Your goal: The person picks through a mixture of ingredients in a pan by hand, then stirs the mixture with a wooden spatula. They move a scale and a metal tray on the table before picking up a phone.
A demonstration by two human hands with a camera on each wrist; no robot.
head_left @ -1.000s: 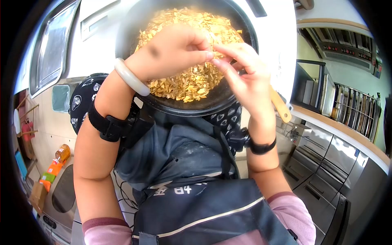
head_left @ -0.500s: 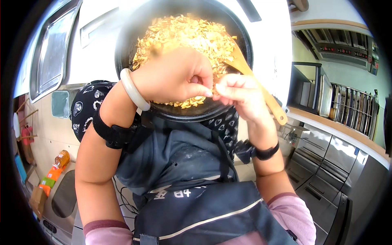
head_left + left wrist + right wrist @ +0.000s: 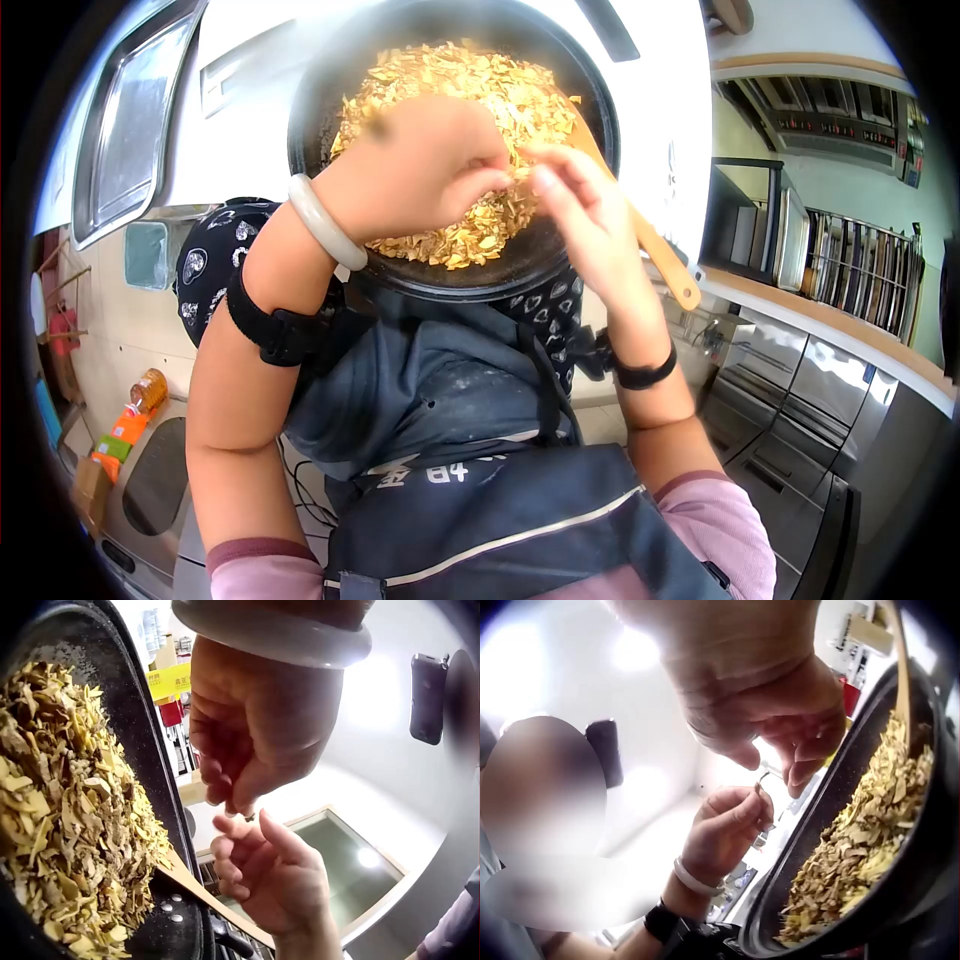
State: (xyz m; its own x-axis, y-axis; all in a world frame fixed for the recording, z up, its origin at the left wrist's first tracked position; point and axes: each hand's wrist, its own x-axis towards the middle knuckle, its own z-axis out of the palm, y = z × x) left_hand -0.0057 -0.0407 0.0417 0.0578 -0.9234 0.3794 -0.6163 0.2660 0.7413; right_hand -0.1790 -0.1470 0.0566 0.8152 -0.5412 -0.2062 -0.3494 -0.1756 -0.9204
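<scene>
My left hand [image 3: 415,165], with a pale bangle at its wrist, hovers over a black pan [image 3: 303,150]. Between its thumb and fingertips it pinches a small, thin dark sliver [image 3: 762,780]. Facing it, my right hand [image 3: 597,215] has its thumb and fingers parted, fingertips close to the sliver. Below both hands, a heap of dry yellow-brown chips [image 3: 485,85] fills much of the pan; the left hand hides part of it in the head view. A wooden spatula [image 3: 655,245] leans in the pan, its handle over the near right rim, beside the right hand.
A metal tray [image 3: 125,120] lies on the white counter at the far left. Beyond the pan is a dark handle-like bar [image 3: 608,28]. To the right, a rack [image 3: 865,265] holds upright items above steel drawers [image 3: 770,400].
Half a second ago the fingertips of both hands met near the pan's near side. Now the right thumb and fingers have spread, and both hands are slightly farther forward.
</scene>
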